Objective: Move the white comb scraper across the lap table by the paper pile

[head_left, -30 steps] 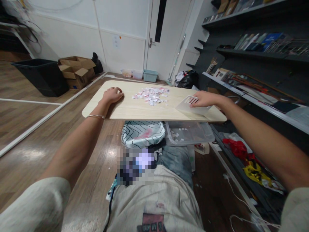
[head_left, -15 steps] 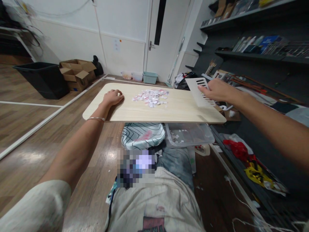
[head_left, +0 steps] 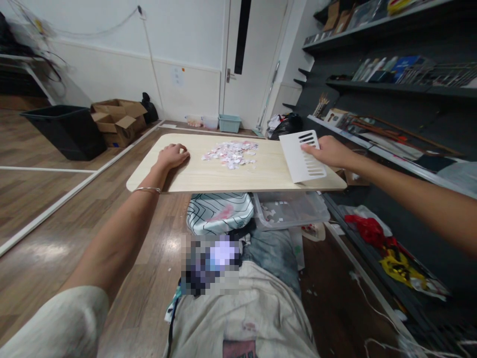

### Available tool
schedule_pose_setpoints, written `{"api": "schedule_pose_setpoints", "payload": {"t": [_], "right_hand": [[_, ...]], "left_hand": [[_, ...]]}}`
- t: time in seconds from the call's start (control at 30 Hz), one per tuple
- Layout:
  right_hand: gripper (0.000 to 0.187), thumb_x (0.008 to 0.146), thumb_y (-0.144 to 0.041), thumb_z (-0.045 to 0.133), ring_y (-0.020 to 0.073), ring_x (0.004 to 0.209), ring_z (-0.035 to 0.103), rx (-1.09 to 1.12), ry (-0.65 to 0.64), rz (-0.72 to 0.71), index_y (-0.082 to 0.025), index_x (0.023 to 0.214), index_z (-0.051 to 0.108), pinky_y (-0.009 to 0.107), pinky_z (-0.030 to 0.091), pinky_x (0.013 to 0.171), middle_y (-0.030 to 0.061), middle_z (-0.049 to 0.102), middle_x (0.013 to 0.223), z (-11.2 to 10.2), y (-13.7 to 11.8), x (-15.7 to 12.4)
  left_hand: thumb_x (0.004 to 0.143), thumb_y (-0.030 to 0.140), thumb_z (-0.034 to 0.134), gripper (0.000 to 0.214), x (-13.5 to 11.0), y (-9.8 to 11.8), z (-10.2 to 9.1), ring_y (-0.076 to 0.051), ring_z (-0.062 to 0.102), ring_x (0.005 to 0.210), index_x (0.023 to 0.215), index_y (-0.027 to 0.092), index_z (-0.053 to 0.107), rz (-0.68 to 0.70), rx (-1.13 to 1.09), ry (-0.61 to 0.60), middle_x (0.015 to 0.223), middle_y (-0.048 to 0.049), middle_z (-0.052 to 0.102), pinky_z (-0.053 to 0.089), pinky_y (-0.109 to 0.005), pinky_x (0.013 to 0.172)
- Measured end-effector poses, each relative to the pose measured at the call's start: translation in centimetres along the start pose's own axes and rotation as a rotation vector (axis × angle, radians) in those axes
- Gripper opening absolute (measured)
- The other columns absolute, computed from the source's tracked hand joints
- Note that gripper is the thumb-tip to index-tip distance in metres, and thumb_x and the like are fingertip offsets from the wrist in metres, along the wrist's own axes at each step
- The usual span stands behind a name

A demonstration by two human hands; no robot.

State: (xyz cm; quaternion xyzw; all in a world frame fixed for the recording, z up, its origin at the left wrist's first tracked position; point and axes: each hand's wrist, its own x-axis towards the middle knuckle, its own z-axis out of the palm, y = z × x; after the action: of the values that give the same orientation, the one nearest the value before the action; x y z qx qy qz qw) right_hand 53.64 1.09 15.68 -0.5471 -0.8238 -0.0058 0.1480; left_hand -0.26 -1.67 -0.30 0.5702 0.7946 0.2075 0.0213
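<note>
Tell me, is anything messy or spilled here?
Yes. A loose heap of paper scraps lies scattered on the wooden board, and more scraps sit in the clear bin under it. The right hand holds a white slotted panel tilted over the board's right end.

Item 1: white slotted panel, thin flat rectangular plastic, with a short row of dark slots near its top edge and a longer comb-like row along its lower right side. It stands tilted, close to upright, broad face toward the camera, over the right end of the desk by the near right corner; contact of its lower edge with the desk surface cannot be judged. The right hand grips its right edge. Item 2: paper scraps, small white and pink pieces in a loose, flat heap, mid-desk toward the far edge, well apart from the panel.
</note>
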Motion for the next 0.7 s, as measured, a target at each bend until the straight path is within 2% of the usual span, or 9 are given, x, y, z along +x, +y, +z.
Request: {"api": "schedule_pose_setpoints", "payload": {"t": [0.13,0.2,0.3,0.37,0.47,0.57,0.7], "right_hand": [[0.043,0.113,-0.044,0.070,0.0385,0.102,0.089,0.016,-0.010,0.140,-0.024,0.075,0.067,0.042,0.069,0.095,0.0155,0.084,0.088,0.4,-1.3,-0.5],[0.034,0.111,-0.030,0.069,0.0385,0.106,0.090,0.050,-0.017,0.185,-0.022,0.079,0.070,0.042,0.070,0.097,0.0185,0.088,0.096,0.6,-1.9,-1.2],[0.013,0.102,-0.010,0.067,0.0341,0.110,0.089,0.208,-0.049,0.250,-0.016,0.095,0.076,0.036,0.071,0.094,0.0223,0.091,0.120,0.8,-2.1,-2.4],[0.021,0.098,-0.004,0.065,0.0300,0.107,0.088,0.360,-0.100,0.301,-0.014,0.110,0.079,0.031,0.071,0.084,0.0219,0.091,0.133,1.0,-1.7,-3.2],[0.035,0.096,-0.009,0.074,0.0279,0.095,0.088,0.521,-0.217,0.339,-0.017,0.130,0.080,0.030,0.072,0.068,0.0214,0.090,0.140,1.4,-0.6,-4.5],[0.035,0.096,-0.025,0.091,0.0273,0.076,0.088,0.513,-0.356,0.385,-0.019,0.129,0.081,0.035,0.076,0.065,0.0214,0.092,0.125,2.2,0.6,-5.5],[0.049,0.092,-0.044,0.103,0.0291,0.074,0.088,0.507,-0.334,0.385,-0.018,0.130,0.085,0.041,0.080,0.071,0.0204,0.092,0.115,3.1,1.8,-5.9]], "left_hand": [[0.103,0.054,0.057,0.067,0.3,-0.3,0.2,-0.048,0.065,0.159,0.156,0.023,0.083,-0.002,0.011,-0.014,0.167,-0.0251,0.072,0.050,-0.061,0.136],[0.104,0.052,0.057,0.066,0.4,-0.4,0.3,-0.048,0.065,0.159,0.157,0.022,0.083,0.002,0.011,-0.013,0.169,-0.0255,0.072,0.050,-0.062,0.136],[0.103,0.052,0.058,0.065,0.4,-0.4,0.4,-0.050,0.067,0.156,0.155,0.023,0.084,0.007,0.007,-0.003,0.166,-0.0261,0.073,0.052,-0.064,0.134],[0.102,0.053,0.059,0.064,0.4,-0.4,0.4,-0.049,0.067,0.156,0.154,0.024,0.084,0.005,0.007,0.001,0.164,-0.0251,0.074,0.052,-0.063,0.134],[0.102,0.056,0.060,0.065,0.4,-0.4,0.4,-0.048,0.066,0.158,0.155,0.024,0.084,0.000,0.008,-0.004,0.164,-0.0243,0.074,0.052,-0.060,0.135],[0.102,0.055,0.062,0.066,0.5,-0.5,0.4,-0.049,0.066,0.158,0.156,0.023,0.083,0.002,0.013,-0.003,0.164,-0.0246,0.074,0.052,-0.061,0.135],[0.102,0.052,0.062,0.066,0.6,-0.5,0.6,-0.050,0.068,0.155,0.157,0.022,0.083,0.008,0.034,0.008,0.163,-0.0252,0.075,0.054,-0.064,0.133]]}}
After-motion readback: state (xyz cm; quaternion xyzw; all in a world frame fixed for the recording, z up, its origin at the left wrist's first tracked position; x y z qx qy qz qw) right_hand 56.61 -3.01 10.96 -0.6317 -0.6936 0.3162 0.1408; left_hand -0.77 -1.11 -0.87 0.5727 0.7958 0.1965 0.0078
